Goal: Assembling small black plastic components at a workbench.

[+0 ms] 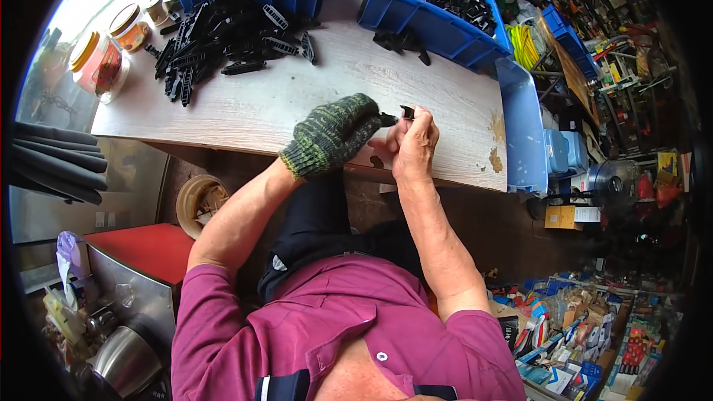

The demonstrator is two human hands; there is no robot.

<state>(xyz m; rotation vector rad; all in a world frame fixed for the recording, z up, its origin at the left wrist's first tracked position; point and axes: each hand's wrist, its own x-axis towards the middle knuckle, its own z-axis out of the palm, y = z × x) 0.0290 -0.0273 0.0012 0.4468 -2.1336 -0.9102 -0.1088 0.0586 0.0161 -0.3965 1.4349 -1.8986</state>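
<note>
Both hands meet just above the near edge of the wooden table (pixel 297 104): gloved left hand (pixel 334 134) and bare right hand (pixel 414 141) pinch 1 small black plastic part (pixel 397 113) between fingertips. Beyond them lie the heap of black parts (pixel 223 41) and 2 blue bins (pixel 438 22). The glove could slip, dropping the part off the table edge.

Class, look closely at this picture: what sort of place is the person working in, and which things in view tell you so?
Probably a small workshop or parts shop. Blue bins hold black plastic parts, more lie piled on the wooden workbench, and crowded shelves of goods stand to the right.
</note>
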